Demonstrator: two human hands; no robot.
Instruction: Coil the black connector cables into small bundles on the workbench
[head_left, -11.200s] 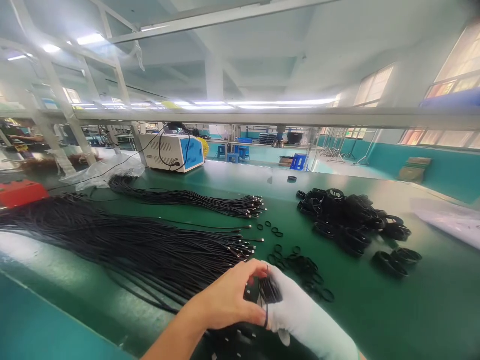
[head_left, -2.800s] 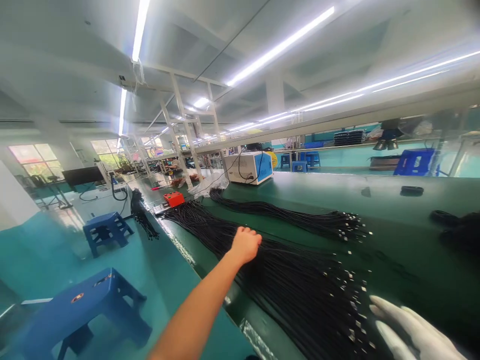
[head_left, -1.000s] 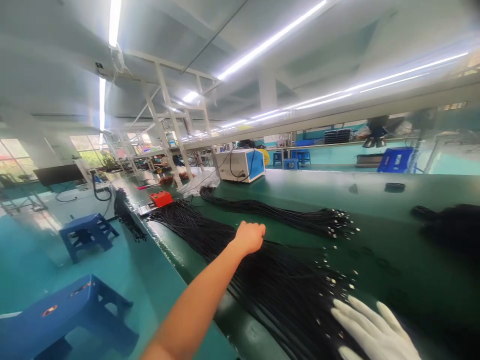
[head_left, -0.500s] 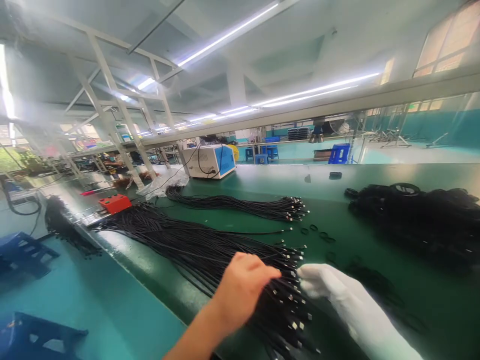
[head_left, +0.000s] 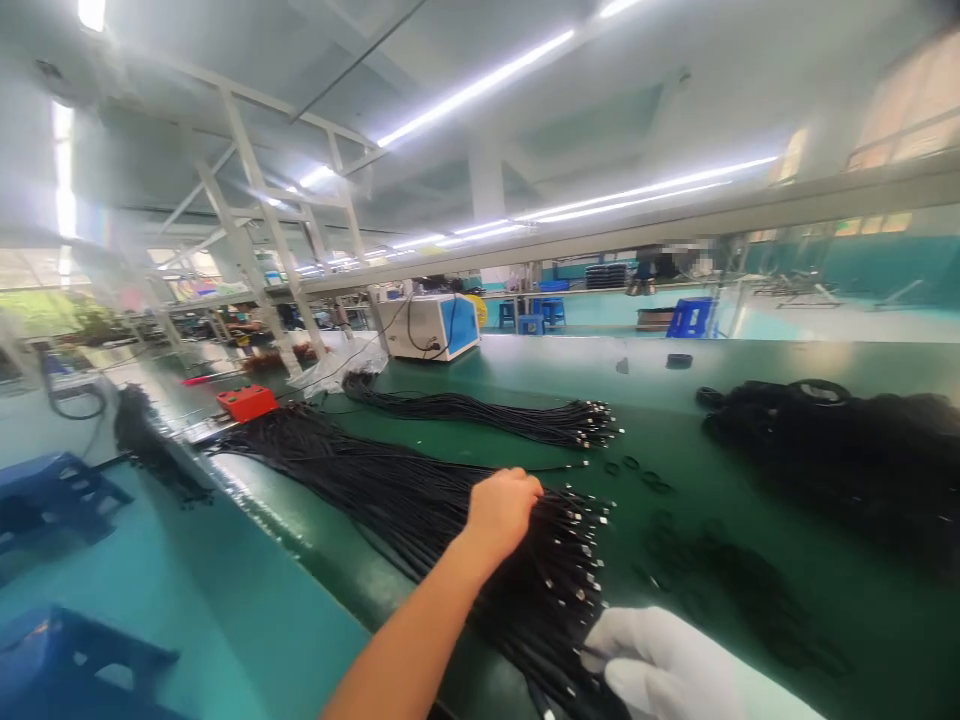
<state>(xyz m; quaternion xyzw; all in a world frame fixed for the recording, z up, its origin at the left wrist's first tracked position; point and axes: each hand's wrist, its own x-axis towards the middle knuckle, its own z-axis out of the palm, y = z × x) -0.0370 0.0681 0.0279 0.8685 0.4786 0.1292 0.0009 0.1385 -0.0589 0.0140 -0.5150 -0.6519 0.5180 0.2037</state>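
A wide bundle of long black cables (head_left: 375, 490) lies along the green table, its small, pale-tipped connector ends fanned out to the right. My bare left hand (head_left: 502, 512) is curled over the cables along the bundle's far edge, a little short of the connectors. Its fingers are closed on cables, though the palm side is hidden. Lower down, my right hand (head_left: 645, 655), in a white glove, is at the near connector ends. Thumb and fingers are bent together there; what lies between them is not clear. A narrower bundle of black cables (head_left: 495, 413) rests behind.
Small black rings (head_left: 630, 464) lie beyond the connectors. A large dark heap (head_left: 832, 450) covers the right side. Farther back are a white and blue machine (head_left: 435, 328) and a red box (head_left: 247, 402). Blue stools (head_left: 75, 660) stand on the floor at left.
My left hand has moved away from me, to the far edge of the bundle. My right hand has come nearer to me, down along the connector ends. The view has shifted slightly.
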